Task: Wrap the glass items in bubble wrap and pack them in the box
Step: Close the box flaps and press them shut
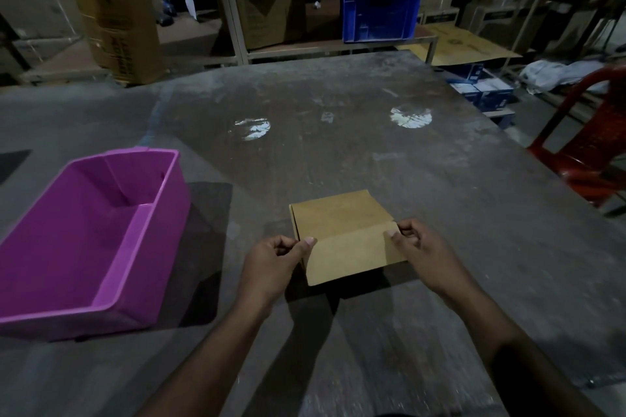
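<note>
A small brown cardboard box (pixel 342 230) sits on the grey table (pixel 338 132) just in front of me, its lid closed over the top and its front flap hanging toward me. My left hand (pixel 274 264) pinches the flap's left edge with thumb and curled fingers. My right hand (pixel 416 247) pinches the flap's right edge the same way. No glass items or bubble wrap show in view; the box's inside is hidden.
A purple plastic bin (pixel 98 247) with nothing in it lies to the left of the box. A red plastic chair (pixel 582 152) stands at the table's right edge. Shelves with cartons and a blue crate (pixel 379 15) line the back.
</note>
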The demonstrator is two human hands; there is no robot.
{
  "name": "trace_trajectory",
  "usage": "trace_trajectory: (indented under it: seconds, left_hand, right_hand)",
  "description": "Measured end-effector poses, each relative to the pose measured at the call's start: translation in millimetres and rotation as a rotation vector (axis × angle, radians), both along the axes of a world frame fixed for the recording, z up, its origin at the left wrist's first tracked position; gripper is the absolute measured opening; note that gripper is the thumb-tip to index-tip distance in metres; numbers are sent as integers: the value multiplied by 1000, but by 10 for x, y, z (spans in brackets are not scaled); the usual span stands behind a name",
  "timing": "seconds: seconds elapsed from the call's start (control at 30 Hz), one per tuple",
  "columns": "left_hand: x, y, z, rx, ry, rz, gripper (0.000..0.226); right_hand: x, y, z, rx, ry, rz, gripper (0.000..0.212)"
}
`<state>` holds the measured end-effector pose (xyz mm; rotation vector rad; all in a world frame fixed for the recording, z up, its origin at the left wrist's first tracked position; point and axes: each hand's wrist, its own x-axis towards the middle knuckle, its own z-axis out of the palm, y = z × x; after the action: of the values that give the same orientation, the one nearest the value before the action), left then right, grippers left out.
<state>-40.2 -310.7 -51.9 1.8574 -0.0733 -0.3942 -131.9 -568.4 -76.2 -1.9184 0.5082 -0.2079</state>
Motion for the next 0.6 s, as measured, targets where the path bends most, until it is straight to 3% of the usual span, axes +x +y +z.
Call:
trace_trajectory:
  seconds: [0.13,0.27,0.43,0.6]
  left_hand:
    - [-12,20,-16,21,22,17,36]
    - [-7,33,-44,29,43,3,49]
    - [-17,35,-52,59,42,28,36]
    - [-72,5,-4,-59,168,103,25]
  right_hand:
    - [7,12,-39,38,-13,-20,21]
    - [32,36,14,65,-36,-19,18]
    - [32,-11,-4,47,9,-13,23]
    - [-8,92,16,-7,-16,10,16]
